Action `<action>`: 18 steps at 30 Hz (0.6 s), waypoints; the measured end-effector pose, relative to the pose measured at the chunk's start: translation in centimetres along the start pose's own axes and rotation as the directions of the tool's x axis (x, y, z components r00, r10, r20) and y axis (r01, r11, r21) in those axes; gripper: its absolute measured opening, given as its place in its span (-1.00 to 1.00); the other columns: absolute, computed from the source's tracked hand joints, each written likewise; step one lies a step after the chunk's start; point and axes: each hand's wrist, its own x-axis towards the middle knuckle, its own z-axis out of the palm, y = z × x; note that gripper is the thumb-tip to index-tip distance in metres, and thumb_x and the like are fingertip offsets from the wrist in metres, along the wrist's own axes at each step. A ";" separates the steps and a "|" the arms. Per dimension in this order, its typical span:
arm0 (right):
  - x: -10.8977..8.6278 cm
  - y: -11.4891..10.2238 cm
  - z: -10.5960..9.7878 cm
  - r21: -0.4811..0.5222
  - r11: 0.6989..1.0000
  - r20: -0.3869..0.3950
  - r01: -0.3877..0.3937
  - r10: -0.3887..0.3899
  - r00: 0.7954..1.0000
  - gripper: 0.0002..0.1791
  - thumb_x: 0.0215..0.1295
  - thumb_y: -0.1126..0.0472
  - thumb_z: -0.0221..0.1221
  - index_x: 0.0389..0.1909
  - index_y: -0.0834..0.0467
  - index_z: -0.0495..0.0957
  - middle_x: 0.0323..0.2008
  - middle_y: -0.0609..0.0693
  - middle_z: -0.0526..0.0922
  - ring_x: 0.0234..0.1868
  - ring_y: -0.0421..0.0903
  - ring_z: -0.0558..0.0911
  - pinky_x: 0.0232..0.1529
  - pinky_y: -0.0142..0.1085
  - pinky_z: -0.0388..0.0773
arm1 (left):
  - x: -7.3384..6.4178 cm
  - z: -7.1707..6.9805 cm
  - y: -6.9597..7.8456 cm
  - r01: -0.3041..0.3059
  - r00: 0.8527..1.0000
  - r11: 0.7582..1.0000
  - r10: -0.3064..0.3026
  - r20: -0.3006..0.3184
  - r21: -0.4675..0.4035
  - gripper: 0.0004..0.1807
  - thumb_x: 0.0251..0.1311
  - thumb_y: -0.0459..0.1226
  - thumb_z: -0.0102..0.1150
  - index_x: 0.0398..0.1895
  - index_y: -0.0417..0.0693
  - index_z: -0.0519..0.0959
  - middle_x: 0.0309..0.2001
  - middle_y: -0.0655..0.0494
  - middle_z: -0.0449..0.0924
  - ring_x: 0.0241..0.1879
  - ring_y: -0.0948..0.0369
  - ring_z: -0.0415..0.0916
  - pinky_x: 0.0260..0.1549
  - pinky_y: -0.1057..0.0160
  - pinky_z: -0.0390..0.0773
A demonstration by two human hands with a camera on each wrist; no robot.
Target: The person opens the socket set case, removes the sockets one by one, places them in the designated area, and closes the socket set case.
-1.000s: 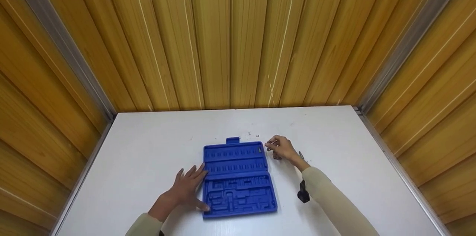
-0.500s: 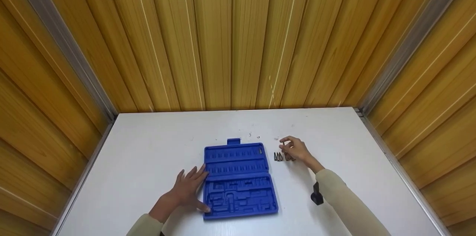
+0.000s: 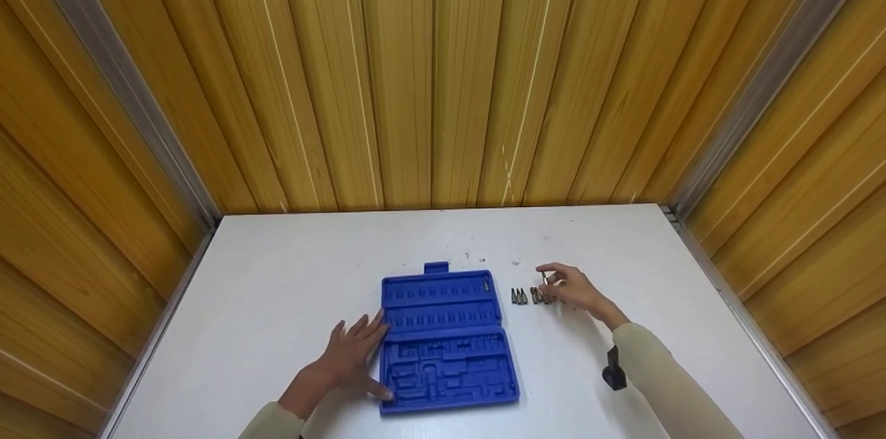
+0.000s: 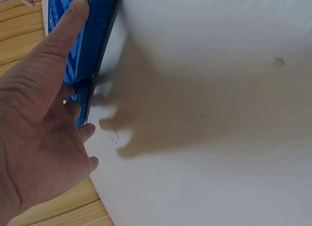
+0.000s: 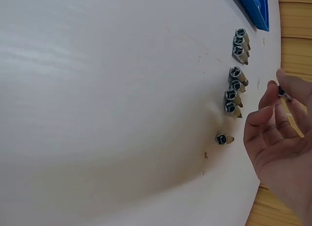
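A blue plastic tool case [image 3: 450, 407] lies unfolded on the table, its moulded slots facing up. My left hand [image 3: 346, 359] rests against its left side with fingers spread, the thumb on the near left corner. Between thumb and fingertips my right hand [image 3: 574, 290] pinches a small bit socket [image 5: 283, 94], held above the table to the right of the case. Below and beside that hand, more bit sockets lie in a row: a group of three [image 5: 239, 41], a group of several [image 5: 233, 96], and a single socket [image 5: 224, 139]. One bit [image 3: 486, 284] sits in the case's far right slot.
The white table [image 3: 291, 252] meets ribbed yellow wood-look walls [image 3: 443, 79] at the back and sides. A few small dark specks [image 3: 482, 260] dot the surface beyond the case. The case's latch tab [image 3: 436, 267] sticks out at the far edge.
My right hand has moved right, away from the case's far right corner, over the loose bit sockets, uncovering the group of three. The left hand has stayed on the case.
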 end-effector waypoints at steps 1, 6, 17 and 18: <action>-0.1 0.2 -0.2 0.003 1.000 -0.003 -0.009 0.009 1.000 -0.46 0.43 0.27 0.22 0.34 0.42 0.40 -0.16 0.24 0.63 -0.29 -0.06 0.63 -0.34 -0.32 0.55 | 0.0 0.0 0.0 -0.002 1.000 1.000 0.002 0.000 -0.012 0.36 -0.26 0.19 0.65 0.56 -0.28 0.16 0.63 -0.25 -0.03 0.57 -0.34 -0.02 0.42 -0.55 -0.16; -0.7 1.0 -1.3 0.003 1.000 -0.036 -0.018 0.018 0.999 -0.45 0.46 0.26 0.21 0.36 0.45 0.38 -0.15 0.29 0.63 -0.32 -0.06 0.65 -0.37 -0.33 0.57 | -0.1 -0.2 0.0 -0.011 1.000 0.999 0.011 0.004 -0.050 0.36 -0.25 0.16 0.66 0.55 -0.31 0.16 0.63 -0.26 -0.05 0.57 -0.35 -0.04 0.42 -0.56 -0.20; -1.9 2.9 -2.7 -0.124 0.992 -0.073 -0.008 -0.001 0.997 -0.52 0.41 0.28 0.25 0.25 0.45 0.50 -0.12 0.30 0.66 -0.18 0.01 0.65 -0.34 -0.35 0.58 | -0.3 -0.4 0.1 -0.020 1.000 0.999 0.020 0.005 -0.029 0.35 -0.24 0.16 0.65 0.56 -0.31 0.15 0.63 -0.28 -0.05 0.57 -0.35 -0.03 0.41 -0.55 -0.17; -1.9 3.2 -2.7 -0.144 0.990 -0.073 -0.002 -0.009 0.997 -0.53 0.40 0.29 0.26 0.24 0.45 0.51 -0.13 0.29 0.66 -0.17 0.03 0.66 -0.33 -0.36 0.58 | -0.3 -0.4 0.2 -0.018 1.000 0.999 0.018 0.007 -0.029 0.35 -0.25 0.16 0.65 0.56 -0.31 0.15 0.63 -0.28 -0.05 0.57 -0.35 -0.03 0.41 -0.55 -0.16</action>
